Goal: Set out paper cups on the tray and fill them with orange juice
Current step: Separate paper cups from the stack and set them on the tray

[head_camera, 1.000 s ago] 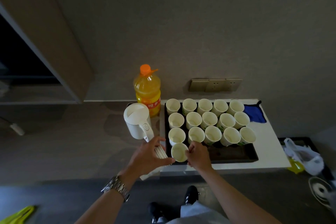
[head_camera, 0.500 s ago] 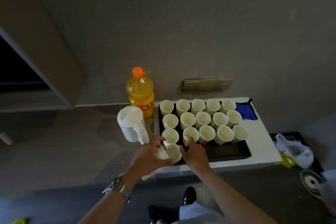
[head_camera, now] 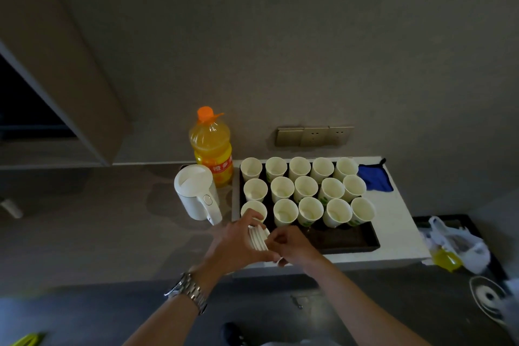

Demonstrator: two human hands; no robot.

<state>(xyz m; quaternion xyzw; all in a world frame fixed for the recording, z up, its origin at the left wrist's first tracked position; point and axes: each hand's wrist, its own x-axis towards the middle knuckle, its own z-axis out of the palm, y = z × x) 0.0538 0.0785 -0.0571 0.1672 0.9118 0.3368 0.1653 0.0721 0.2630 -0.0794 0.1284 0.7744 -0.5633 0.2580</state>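
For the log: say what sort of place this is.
Probably a hotel room or office tea counter, not a full kitchen: a white electric kettle beside a juice bottle, wall sockets above a narrow counter, and a tray of paper cups.

The black tray [head_camera: 365, 244] is packed with three rows of upright paper cups [head_camera: 306, 188] across its 12 o'clock half, leaving a bare strip along the 6 o'clock edge, open toward 3 o'clock. At 9 o'clock of the tray, the white kettle [head_camera: 196, 194] and the orange juice bottle [head_camera: 212, 146] stand close together, blocking that side. Both hands, the left hand [head_camera: 238, 244] gripping a stack of cups [head_camera: 258, 237] and the right hand [head_camera: 292, 244] touching it, crowd the tray's 7 o'clock corner; a blue cloth [head_camera: 375, 180] lies at 2 o'clock.
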